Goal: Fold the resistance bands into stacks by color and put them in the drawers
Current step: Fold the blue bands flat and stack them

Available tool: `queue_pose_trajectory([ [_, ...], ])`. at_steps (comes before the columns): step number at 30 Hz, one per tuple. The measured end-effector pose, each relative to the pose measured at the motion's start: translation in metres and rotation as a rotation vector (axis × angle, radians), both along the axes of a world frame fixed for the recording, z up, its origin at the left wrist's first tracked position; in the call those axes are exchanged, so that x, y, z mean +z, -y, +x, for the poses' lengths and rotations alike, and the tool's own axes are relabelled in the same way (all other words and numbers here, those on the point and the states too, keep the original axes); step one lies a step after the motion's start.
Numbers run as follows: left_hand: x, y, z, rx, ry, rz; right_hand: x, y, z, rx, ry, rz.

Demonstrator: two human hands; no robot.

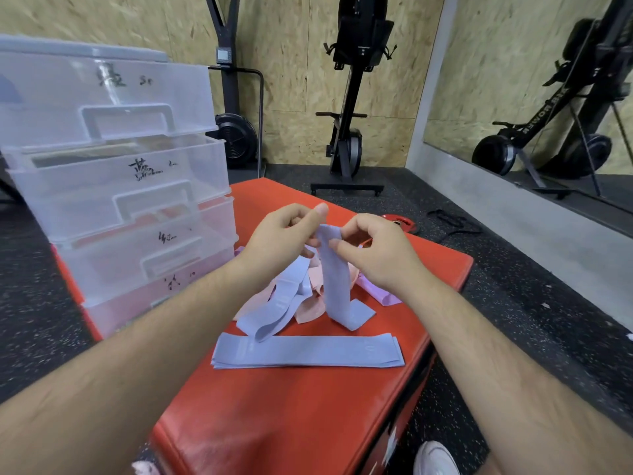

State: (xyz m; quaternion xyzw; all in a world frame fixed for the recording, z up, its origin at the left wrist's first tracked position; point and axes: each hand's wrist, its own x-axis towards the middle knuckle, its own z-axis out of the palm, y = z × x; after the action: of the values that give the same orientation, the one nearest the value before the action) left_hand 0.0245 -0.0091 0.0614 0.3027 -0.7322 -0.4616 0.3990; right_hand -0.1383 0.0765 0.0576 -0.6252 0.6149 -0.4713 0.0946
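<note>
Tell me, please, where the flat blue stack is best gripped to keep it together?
Probably its middle, from the near long edge: the stack lies flat and crosswise on the box, layers fanning at its left end, so a mid grip clamps all. Left hand and right hand hold another band.

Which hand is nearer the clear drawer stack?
Left. The left hand sits just right of the drawer stack, pinching the blue band; the right hand pinches it farther right.

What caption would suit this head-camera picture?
Left hand and right hand pinch a blue band near the flat blue stack on a red pad.
</note>
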Motion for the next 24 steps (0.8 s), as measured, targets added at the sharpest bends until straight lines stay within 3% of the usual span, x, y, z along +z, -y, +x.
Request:
queue_pose_trajectory([
  [3,0.000,0.003,0.009,0.029,0.043,0.059,-0.002,-0.001,0.010,0.110,-0.049,0.076],
  [8,0.001,-0.003,0.025,0.064,0.272,-0.171,-0.016,0.009,0.012,0.157,0.108,0.181],
  [12,0.006,-0.008,0.036,0.076,0.232,-0.179,-0.019,0.014,0.025,0.334,0.128,0.332],
  [17,0.010,0.003,0.065,0.178,0.031,-0.042,-0.026,0.018,0.016,0.333,0.017,0.449],
  [24,-0.031,0.004,0.107,0.266,-0.043,0.231,-0.028,-0.002,-0.035,0.219,-0.178,0.683],
])
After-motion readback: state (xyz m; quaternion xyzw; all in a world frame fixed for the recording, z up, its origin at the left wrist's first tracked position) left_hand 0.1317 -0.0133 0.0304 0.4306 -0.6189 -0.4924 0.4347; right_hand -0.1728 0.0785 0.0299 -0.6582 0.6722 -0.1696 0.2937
